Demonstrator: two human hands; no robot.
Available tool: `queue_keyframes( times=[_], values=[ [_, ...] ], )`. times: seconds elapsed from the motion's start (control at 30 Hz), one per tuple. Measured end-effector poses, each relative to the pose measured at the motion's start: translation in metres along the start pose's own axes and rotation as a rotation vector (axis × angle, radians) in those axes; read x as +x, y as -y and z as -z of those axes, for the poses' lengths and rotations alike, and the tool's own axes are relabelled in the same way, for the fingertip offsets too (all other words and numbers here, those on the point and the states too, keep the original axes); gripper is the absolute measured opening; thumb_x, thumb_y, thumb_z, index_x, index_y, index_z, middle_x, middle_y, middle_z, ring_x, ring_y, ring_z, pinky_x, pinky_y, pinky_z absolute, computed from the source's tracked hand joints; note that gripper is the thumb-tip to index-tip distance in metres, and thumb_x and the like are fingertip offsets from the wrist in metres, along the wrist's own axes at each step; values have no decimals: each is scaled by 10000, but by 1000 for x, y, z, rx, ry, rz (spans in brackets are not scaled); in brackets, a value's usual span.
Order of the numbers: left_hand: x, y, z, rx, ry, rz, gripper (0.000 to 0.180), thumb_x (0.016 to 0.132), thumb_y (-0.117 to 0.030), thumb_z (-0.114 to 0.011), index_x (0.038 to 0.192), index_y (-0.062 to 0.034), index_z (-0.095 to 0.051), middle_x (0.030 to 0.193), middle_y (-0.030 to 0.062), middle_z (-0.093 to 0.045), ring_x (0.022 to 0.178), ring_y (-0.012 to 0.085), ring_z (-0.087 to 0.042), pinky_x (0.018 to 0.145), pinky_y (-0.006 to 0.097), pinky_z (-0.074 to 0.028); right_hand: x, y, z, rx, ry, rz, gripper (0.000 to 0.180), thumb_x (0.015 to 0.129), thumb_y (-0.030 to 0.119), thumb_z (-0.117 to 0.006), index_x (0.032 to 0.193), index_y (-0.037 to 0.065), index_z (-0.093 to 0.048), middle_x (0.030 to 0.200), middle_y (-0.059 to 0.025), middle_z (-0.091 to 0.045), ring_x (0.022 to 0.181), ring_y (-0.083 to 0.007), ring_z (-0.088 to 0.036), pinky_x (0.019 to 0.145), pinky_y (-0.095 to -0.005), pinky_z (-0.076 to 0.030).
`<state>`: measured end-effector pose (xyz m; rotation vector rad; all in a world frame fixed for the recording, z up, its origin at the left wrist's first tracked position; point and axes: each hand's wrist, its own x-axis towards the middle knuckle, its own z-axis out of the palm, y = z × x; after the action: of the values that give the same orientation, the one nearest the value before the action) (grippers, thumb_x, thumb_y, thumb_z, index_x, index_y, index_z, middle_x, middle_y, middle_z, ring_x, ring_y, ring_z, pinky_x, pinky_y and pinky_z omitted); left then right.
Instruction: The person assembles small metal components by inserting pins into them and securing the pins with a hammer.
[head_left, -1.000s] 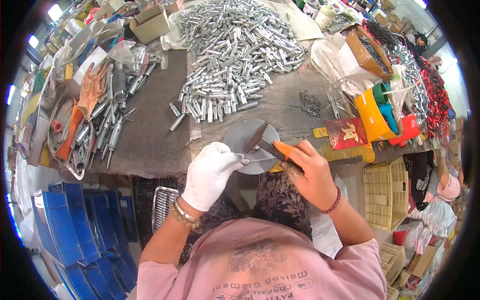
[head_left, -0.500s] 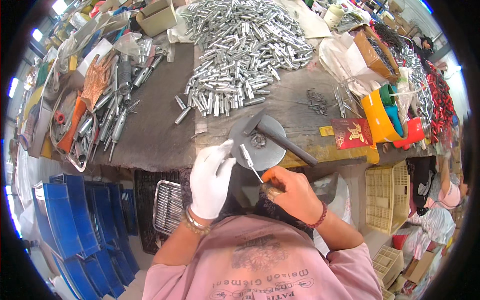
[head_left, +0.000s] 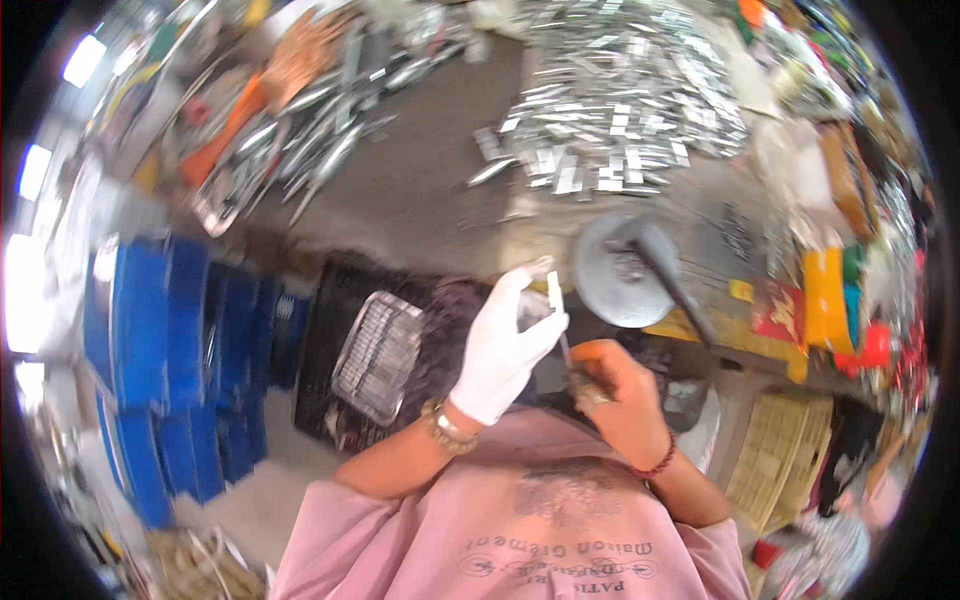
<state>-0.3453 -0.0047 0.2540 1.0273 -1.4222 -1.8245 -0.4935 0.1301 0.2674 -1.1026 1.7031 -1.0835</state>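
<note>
My right hand (head_left: 628,398), bare with a red bead bracelet, is closed round the lower end of a thin metal rod (head_left: 566,350). A short silver metal tube (head_left: 556,292) sits upright at the rod's upper end. My left hand (head_left: 505,350), in a white glove, is close beside the tube, index finger and thumb apart. The thumb overlaps the tube's lower part; blur hides whether it touches. Just beyond, a hammer (head_left: 672,282) lies across a round grey metal block (head_left: 602,292) at the bench's front edge.
A big heap of silver metal tubes (head_left: 630,100) covers the back of the bench (head_left: 440,190). Tools (head_left: 310,150) lie at left. Below stand blue bins (head_left: 150,350) and a metal tray (head_left: 350,350) of silver pieces. A yellow crate (head_left: 775,455) is at lower right.
The view has swung left, so the bench things appear further right, and the picture is blurred. My left thumb and index finger have spread and come closer to the tube.
</note>
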Motion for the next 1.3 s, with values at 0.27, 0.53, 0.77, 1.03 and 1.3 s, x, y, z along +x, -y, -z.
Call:
queue_keyframes(
  times=[0.27,0.53,0.77,1.03,1.3],
  values=[
    [-49,91,159,357,-581,67,594,977,-53,-755,1537,3,-565,1101,77,-767,923,161,-717,835,310,-582,9,-6,5,219,86,-257,526,1003,-155,-517,1481,43,-613,1125,-51,-700,893,-103,-674,803,-252,-558],
    [-155,259,327,416,-923,527,581,895,-106,-815,1446,4,-668,1024,132,-768,931,214,-745,871,340,-585,16,-22,-14,156,169,-289,398,1065,-79,-556,1431,47,-647,1112,-61,-745,854,-102,-703,753,-251,-579],
    [-134,265,330,719,-798,676,553,930,-276,-767,1458,-137,-677,1094,161,-805,1030,326,-788,926,426,-587,15,-20,-20,166,197,-317,460,1021,-122,-520,1429,33,-662,1131,-70,-725,922,-118,-701,837,-266,-591],
    [-123,246,311,913,-751,666,565,956,-380,-776,1448,-132,-649,1260,240,-787,1175,458,-745,977,534,-585,8,-22,-20,183,206,-342,437,1026,-122,-530,1406,32,-680,1140,-78,-752,936,-114,-711,835,-260,-586],
    [-126,197,315,1079,-1054,474,438,1049,-396,-719,1384,-115,-702,1236,237,-790,1146,455,-747,971,532,-585,12,-26,-17,192,207,-329,423,1028,-121,-544,1396,30,-687,1115,-73,-758,917,-110,-715,815,-251,-584]
  ],
)
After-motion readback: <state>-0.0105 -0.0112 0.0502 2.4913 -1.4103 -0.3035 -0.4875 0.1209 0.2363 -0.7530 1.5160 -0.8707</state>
